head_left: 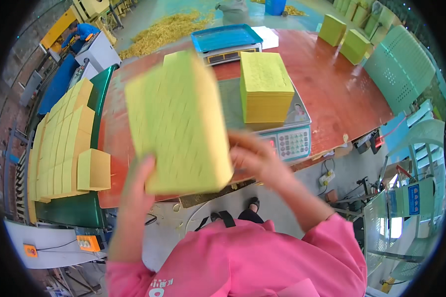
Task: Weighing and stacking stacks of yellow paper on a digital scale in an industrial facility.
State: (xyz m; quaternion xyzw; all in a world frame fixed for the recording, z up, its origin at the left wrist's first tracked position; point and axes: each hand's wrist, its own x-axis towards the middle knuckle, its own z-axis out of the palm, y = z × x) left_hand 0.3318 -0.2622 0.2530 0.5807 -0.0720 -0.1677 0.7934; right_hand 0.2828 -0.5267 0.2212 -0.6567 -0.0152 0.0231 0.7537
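Roughly boxy, streaky yellow paper stack (176,131) aloft

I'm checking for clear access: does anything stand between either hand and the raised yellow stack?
Nothing visible does. The left hand holds the yellow stack at its lower left; the right hand is at the stack's right side, its exact contact blurred.

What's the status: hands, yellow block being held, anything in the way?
Left hand on held block, lower left side. Right hand at its right side, contact blurred. Scale occupied by another yellow block.
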